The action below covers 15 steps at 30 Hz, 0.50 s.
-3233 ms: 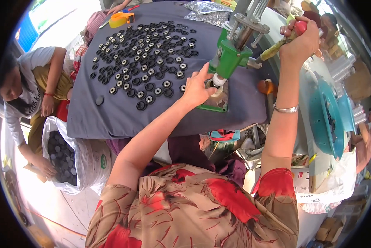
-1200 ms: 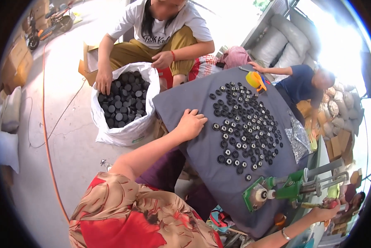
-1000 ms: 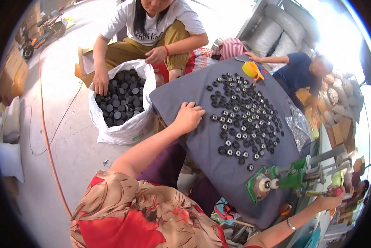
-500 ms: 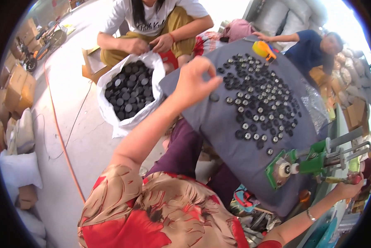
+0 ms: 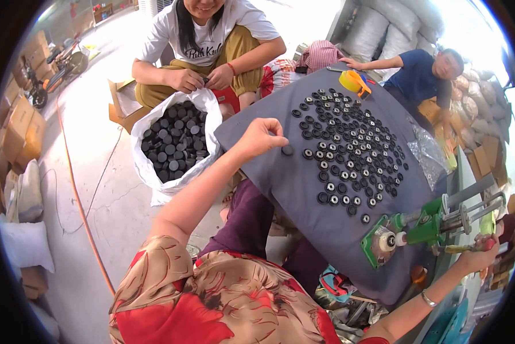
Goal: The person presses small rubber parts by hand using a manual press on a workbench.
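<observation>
My left hand hovers over the near left part of the grey-covered table, its fingers curled into a pinch; whatever may be between them is hidden. A dark round disc lies just beyond the thumb tip. Many black wheel-like discs, several with pale metal centres, are spread over the table to the right. At the right, my right hand is wrapped round the red-ended lever of a green hand press. A white and black round part sits in the press.
A white sack full of dark discs stands on the floor to the left. A person in a white shirt sits behind it. Another person in dark blue leans on the table's far edge, near a yellow tape roll. Clear plastic lies at right.
The view has shifted, so the table things sit slightly lower and further left. My left hand has lowered a little, still pinched. My right hand stays on the lever.
</observation>
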Each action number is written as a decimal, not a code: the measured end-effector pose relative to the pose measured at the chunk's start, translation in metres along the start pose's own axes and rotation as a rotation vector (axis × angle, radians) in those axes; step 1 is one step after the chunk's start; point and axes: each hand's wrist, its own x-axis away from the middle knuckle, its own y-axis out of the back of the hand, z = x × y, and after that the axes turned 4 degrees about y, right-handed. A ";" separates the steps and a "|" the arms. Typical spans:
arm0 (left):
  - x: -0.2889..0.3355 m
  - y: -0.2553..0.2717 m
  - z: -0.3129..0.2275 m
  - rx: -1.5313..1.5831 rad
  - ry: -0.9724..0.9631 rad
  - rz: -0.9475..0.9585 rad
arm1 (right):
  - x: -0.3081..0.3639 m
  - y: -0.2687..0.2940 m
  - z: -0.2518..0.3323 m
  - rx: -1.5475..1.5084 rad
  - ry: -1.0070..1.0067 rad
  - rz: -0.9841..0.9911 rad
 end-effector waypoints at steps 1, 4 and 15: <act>0.000 -0.001 0.008 -0.017 -0.007 -0.007 | 0.001 0.000 0.001 0.034 0.022 -0.003; 0.001 -0.005 0.021 -0.068 -0.011 -0.037 | 0.001 -0.002 0.003 0.067 0.039 0.004; 0.008 -0.034 0.050 -0.881 -0.398 -0.208 | 0.002 0.000 -0.006 0.243 0.255 0.073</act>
